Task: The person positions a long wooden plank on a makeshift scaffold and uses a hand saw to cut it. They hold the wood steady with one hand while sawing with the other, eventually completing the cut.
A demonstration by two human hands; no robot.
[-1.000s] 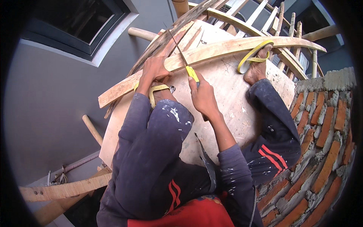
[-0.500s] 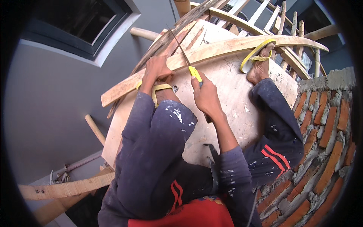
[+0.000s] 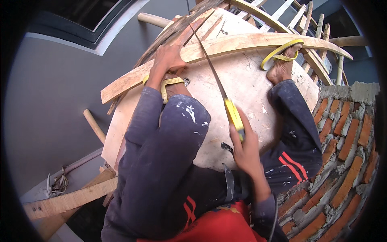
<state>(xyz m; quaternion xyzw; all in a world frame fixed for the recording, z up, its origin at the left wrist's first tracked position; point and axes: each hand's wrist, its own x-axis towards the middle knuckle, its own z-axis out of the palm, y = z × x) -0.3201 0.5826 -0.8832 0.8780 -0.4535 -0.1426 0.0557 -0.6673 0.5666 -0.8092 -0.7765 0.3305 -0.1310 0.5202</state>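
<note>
My right hand point(image 3: 246, 147) grips a handsaw by its yellow and dark handle point(image 3: 233, 115). The long thin saw blade point(image 3: 209, 62) lies across a slightly curved wooden plank point(image 3: 238, 42). My left hand point(image 3: 167, 60) is clamped over this plank, left of the blade. Just below that hand is my left foot point(image 3: 175, 89) in a yellow-strapped sandal. My right foot point(image 3: 282, 64), in a yellow-edged sandal, is braced against the plank's right part. Beneath everything is a pale, scuffed board point(image 3: 215, 97) with wood scraps on it.
A rough brick wall point(image 3: 346, 157) rises close on the right. Several wooden poles and slats point(image 3: 300, 20) cross beyond the board. To the left are a grey wall point(image 3: 52, 105) and a dark-framed window point(image 3: 76, 24). A curved timber point(image 3: 72, 199) lies at the lower left.
My right hand has drawn the saw back toward my body, so more of the blade shows below the plank. My left hand stays on the plank.
</note>
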